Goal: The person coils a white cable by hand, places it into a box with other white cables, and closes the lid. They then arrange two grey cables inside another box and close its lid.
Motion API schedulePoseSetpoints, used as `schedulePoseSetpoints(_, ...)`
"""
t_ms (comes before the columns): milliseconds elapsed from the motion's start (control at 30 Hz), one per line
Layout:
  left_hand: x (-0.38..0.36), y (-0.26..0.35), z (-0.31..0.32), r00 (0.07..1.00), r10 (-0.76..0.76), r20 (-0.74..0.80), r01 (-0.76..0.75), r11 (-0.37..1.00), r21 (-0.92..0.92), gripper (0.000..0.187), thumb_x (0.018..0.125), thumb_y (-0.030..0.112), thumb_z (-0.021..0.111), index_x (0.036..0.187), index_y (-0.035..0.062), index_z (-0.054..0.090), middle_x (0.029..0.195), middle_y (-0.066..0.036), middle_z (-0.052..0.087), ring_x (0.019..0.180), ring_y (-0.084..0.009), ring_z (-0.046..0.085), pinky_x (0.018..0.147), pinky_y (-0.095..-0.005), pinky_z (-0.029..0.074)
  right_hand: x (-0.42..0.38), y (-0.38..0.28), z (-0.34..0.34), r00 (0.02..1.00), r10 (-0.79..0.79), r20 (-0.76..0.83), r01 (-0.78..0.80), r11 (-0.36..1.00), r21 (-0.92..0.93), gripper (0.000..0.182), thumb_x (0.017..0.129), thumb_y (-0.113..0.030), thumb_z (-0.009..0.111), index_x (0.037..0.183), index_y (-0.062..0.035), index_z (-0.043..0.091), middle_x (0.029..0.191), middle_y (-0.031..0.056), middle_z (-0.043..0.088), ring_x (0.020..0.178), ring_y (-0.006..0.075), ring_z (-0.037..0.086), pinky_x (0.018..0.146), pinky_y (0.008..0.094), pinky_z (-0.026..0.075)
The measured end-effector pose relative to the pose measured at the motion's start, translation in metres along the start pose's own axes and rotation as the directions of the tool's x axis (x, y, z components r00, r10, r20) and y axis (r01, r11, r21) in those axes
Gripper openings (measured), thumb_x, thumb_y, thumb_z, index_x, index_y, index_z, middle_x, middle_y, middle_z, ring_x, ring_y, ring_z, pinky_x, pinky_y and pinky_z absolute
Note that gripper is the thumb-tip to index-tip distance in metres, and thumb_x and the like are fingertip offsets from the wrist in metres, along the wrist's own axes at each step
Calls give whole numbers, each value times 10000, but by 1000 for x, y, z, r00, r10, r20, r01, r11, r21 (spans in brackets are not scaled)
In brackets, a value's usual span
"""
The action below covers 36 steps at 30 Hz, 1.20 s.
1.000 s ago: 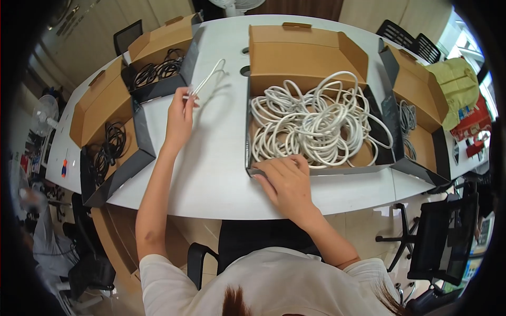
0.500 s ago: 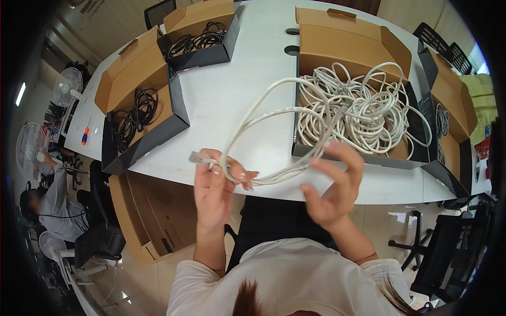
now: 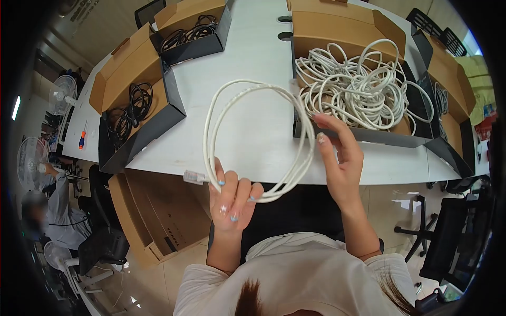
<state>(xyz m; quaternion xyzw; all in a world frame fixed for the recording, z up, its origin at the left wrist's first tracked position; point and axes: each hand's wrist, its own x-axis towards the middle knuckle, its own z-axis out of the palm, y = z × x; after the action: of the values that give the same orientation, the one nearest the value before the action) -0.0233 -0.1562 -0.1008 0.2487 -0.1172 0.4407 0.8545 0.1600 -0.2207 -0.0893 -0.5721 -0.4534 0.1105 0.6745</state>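
Note:
My left hand (image 3: 232,203) is closed around the bottom of a looped white network cable (image 3: 287,189). The cable's plug (image 3: 194,177) sticks out to the left of my fingers. Several turns form a round coil standing up over the table's near edge. At the coil's right side is my right hand (image 3: 342,166), its thumb and fingers apart, fingertips close to the strands. Behind that hand, a black cardboard box (image 3: 363,138) holds a tangled heap of white cables (image 3: 369,100).
Two open boxes with black cables, one nearer (image 3: 145,141) and one farther (image 3: 197,51), stand on the left of the white table (image 3: 242,58). A screwdriver (image 3: 82,139) lies at the far left. Below is a large carton (image 3: 158,216); another person sits at left.
The coil has been raised and opened into a rounder loop. My right hand has moved up along its right side. My left hand has turned, still gripping the cable.

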Motion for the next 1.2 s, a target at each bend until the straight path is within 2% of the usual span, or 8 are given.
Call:
schedulePoseSetpoints(233,-15,-3,-2,972,-74,222,36,985,167,297,996,334,395,1077,59,474,519,2,503,496,-148,519,739,-342,420,6,-12,-9,957,202,210,-265,903,338,308,954,-115,509,1232,7,561,836,100,679,579,54,528,510,174,396)
schedulePoseSetpoints(333,-22,-2,-2,980,-123,153,64,937,344,393,996,348,384,1147,3,496,508,-23,499,509,-172,539,796,-373,442,4,-15,-11,971,197,134,-230,923,310,324,954,-124,515,1250,3,550,776,62,654,575,49,521,489,164,379)
schedulePoseSetpoints(500,-24,-3,-14,960,-149,238,81,959,271,533,992,360,362,1180,-123,485,584,-128,593,617,-279,645,829,-407,486,2,-17,-23,958,226,176,-273,904,328,306,934,-92,540,1223,2,576,778,36,605,590,57,530,484,183,403)
schedulePoseSetpoints(733,-21,-1,-8,973,-125,194,-25,779,627,553,1021,351,208,1336,-77,359,642,-57,588,487,-214,587,689,-368,543,6,-5,-40,957,-227,183,265,939,-218,259,880,-26,578,1126,47,614,903,129,669,736,153,624,608,252,502)
schedulePoseSetpoints(833,-20,-9,-5,997,70,45,-83,837,541,552,1023,364,190,1363,-41,347,630,-23,576,440,-169,554,618,-353,526,0,-7,-34,983,-182,-4,178,970,-167,264,878,-20,576,1134,41,602,945,145,679,772,188,651,665,285,510)
schedulePoseSetpoints(933,-19,-13,-13,990,62,128,-98,950,297,558,1018,374,207,1299,-63,410,558,-73,567,453,-250,586,553,-348,512,-8,-13,-30,997,-78,0,74,944,-322,283,880,-28,572,1157,29,581,925,153,676,743,226,650,665,313,498)
schedulePoseSetpoints(1067,-15,-9,-12,979,-63,192,6,960,281,520,1022,364,201,1212,-38,473,545,-38,552,407,-203,545,535,-342,499,-13,-5,-22,971,-216,103,235,785,-574,266,867,-30,572,1131,4,567,771,136,621,645,270,578,586,352,440)
schedulePoseSetpoints(1200,-12,-6,-4,971,-139,196,77,952,297,470,1025,348,215,1204,13,493,522,22,545,385,-120,518,561,-349,518,-12,2,-18,965,-214,150,260,857,-446,230,862,-15,557,1091,-7,550,737,117,590,653,280,565,604,361,430)
